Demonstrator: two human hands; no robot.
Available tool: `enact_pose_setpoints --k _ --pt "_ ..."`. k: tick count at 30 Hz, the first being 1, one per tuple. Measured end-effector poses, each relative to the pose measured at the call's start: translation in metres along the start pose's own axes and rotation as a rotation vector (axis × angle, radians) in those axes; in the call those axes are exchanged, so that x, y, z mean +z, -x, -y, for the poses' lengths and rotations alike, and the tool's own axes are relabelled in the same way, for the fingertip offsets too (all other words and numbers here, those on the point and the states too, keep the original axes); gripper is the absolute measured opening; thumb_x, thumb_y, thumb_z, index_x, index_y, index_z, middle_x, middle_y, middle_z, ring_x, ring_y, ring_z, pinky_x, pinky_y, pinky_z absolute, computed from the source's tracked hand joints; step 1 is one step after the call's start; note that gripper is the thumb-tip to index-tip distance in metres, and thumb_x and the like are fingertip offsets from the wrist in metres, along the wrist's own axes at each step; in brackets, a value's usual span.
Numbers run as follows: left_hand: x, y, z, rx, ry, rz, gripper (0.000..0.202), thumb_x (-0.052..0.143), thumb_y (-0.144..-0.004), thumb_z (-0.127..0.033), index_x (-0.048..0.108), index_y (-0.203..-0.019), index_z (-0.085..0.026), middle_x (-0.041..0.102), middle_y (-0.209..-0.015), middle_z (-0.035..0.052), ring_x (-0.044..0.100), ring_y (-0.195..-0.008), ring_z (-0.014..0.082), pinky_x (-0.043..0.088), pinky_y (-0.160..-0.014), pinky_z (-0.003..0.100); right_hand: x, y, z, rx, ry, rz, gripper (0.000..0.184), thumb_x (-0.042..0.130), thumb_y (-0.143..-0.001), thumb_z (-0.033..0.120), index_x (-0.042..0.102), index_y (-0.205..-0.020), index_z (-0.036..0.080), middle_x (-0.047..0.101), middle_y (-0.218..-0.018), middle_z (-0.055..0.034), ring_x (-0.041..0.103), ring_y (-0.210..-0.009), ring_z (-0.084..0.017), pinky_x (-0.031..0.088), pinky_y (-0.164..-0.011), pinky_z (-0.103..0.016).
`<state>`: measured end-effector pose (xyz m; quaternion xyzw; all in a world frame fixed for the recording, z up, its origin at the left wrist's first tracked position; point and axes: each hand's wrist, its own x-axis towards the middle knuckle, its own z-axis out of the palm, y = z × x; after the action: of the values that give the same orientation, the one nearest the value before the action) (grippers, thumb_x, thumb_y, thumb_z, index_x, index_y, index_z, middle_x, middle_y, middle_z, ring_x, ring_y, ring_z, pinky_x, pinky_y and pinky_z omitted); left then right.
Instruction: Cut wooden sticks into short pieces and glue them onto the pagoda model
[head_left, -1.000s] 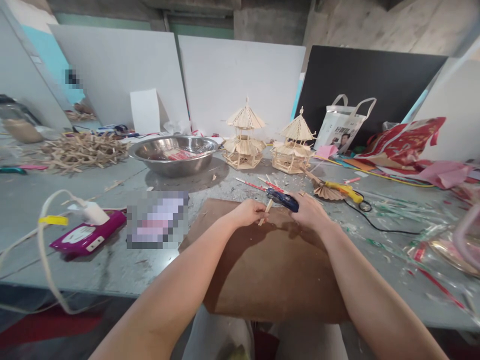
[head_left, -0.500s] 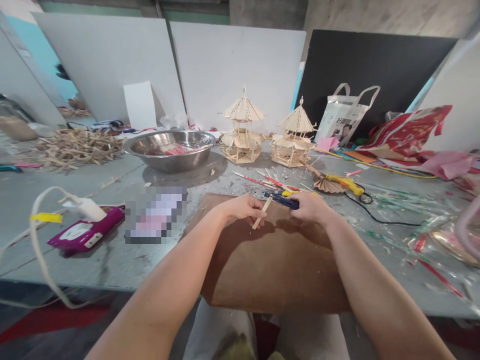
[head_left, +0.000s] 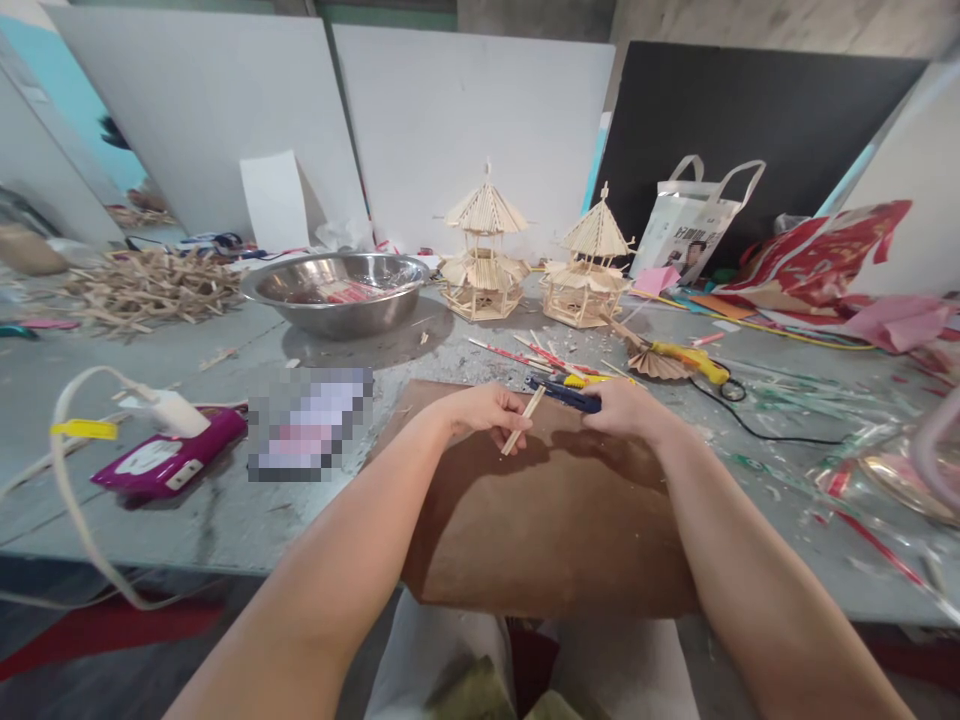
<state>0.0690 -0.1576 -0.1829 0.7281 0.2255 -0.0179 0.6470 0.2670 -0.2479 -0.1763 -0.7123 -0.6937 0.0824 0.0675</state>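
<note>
My left hand (head_left: pixel 484 410) is closed in a pinch on a thin wooden stick (head_left: pixel 523 421) that slants over the brown cardboard sheet (head_left: pixel 547 520). My right hand (head_left: pixel 626 410) is closed round a blue-and-yellow hand tool (head_left: pixel 564 391) whose tip points left towards the stick's upper end. Both hands hover at the far edge of the cardboard. Behind them stand two small pagoda models (head_left: pixel 485 255) (head_left: pixel 589 265) built of wooden sticks.
A steel bowl (head_left: pixel 337 292) sits at the back left, with a heap of wooden sticks (head_left: pixel 146 290) beyond it. A magenta phone (head_left: pixel 169 462) with a white charger cable lies at left. A yellow glue gun (head_left: pixel 686 362), red sticks and plastic scraps litter the right side.
The stick has slid lower in my left hand and now slants down over the cardboard. My right hand has settled with the tool beside it. The camera has tilted slightly.
</note>
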Motion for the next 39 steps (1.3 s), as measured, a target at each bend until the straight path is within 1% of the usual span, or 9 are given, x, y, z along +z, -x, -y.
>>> enact_pose_setpoints --k 3,9,14,20,24,30,33,39 --pt "0.0003 0.0009 -0.0006 -0.005 0.011 0.003 0.025 0.064 -0.06 -0.034 0.057 -0.065 -0.01 0.063 -0.06 0.0033 0.058 -0.051 0.012 0.047 -0.052 0.025 -0.0001 0.0 0.0 0.001 -0.007 0.009 0.023 0.049 -0.058 0.029 0.064 -0.075 0.022 0.061 -0.065 0.0008 0.05 -0.057 -0.012 0.029 -0.05 -0.021" --pt "-0.0003 0.0013 0.0 -0.011 0.032 0.025 0.026 0.065 -0.059 -0.034 0.058 -0.068 -0.01 0.064 -0.059 0.0039 0.058 -0.05 0.0124 0.047 -0.051 0.025 -0.0002 0.0003 -0.0026 -0.035 -0.017 -0.018 0.026 0.049 -0.059 0.027 0.064 -0.08 0.021 0.061 -0.067 0.0007 0.052 -0.061 -0.013 0.031 -0.053 -0.02" --pt "-0.0002 0.0003 0.0005 -0.011 0.024 0.017 0.024 0.065 -0.06 -0.033 0.059 -0.067 -0.01 0.063 -0.059 0.0037 0.058 -0.051 0.0119 0.047 -0.052 0.025 -0.0002 -0.0001 -0.0012 -0.011 -0.012 -0.01 0.027 0.05 -0.058 0.028 0.064 -0.081 0.023 0.063 -0.071 -0.0001 0.053 -0.063 -0.013 0.03 -0.052 -0.02" --pt "-0.0002 -0.0005 0.0018 -0.027 0.03 0.023 0.025 0.065 -0.059 -0.033 0.059 -0.069 -0.011 0.064 -0.06 0.0034 0.057 -0.05 0.0113 0.047 -0.052 0.025 0.0022 -0.0005 -0.0009 -0.024 -0.016 -0.034 0.022 0.05 -0.058 0.03 0.063 -0.074 0.022 0.061 -0.066 0.0006 0.051 -0.058 -0.012 0.029 -0.05 -0.02" --pt "-0.0001 -0.0009 0.0025 -0.025 0.043 0.022 0.026 0.066 -0.059 -0.034 0.059 -0.069 -0.011 0.064 -0.059 0.0035 0.058 -0.052 0.0116 0.047 -0.053 0.024 0.003 -0.0006 -0.0015 -0.038 -0.012 -0.035 0.022 0.049 -0.059 0.03 0.063 -0.074 0.022 0.062 -0.066 0.0007 0.051 -0.058 -0.012 0.03 -0.05 -0.02" --pt "0.0006 -0.0012 0.0019 -0.032 0.043 0.01 0.026 0.066 -0.058 -0.034 0.059 -0.068 -0.011 0.063 -0.058 0.003 0.057 -0.05 0.0114 0.047 -0.052 0.025 0.0015 -0.0007 0.0004 -0.032 0.01 -0.026 0.025 0.049 -0.059 0.029 0.063 -0.079 0.023 0.063 -0.071 0.0001 0.053 -0.062 -0.013 0.031 -0.052 -0.021" --pt "0.0008 -0.0011 0.0022 -0.024 0.041 0.009 0.026 0.066 -0.058 -0.034 0.059 -0.067 -0.011 0.063 -0.058 0.0032 0.057 -0.05 0.0115 0.047 -0.052 0.025 0.0007 -0.0002 0.0012 -0.042 0.025 -0.027 0.025 0.05 -0.059 0.029 0.063 -0.079 0.022 0.063 -0.072 -0.0005 0.053 -0.063 -0.014 0.031 -0.052 -0.021" --pt "0.0006 -0.0014 0.0034 -0.021 0.044 0.008 0.027 0.066 -0.058 -0.034 0.059 -0.067 -0.011 0.063 -0.059 0.0036 0.057 -0.051 0.0116 0.047 -0.054 0.026 0.0002 0.0008 0.0016 -0.067 -0.013 -0.009 0.028 0.049 -0.06 0.027 0.063 -0.084 0.023 0.064 -0.074 0.0002 0.054 -0.065 -0.014 0.031 -0.054 -0.021"
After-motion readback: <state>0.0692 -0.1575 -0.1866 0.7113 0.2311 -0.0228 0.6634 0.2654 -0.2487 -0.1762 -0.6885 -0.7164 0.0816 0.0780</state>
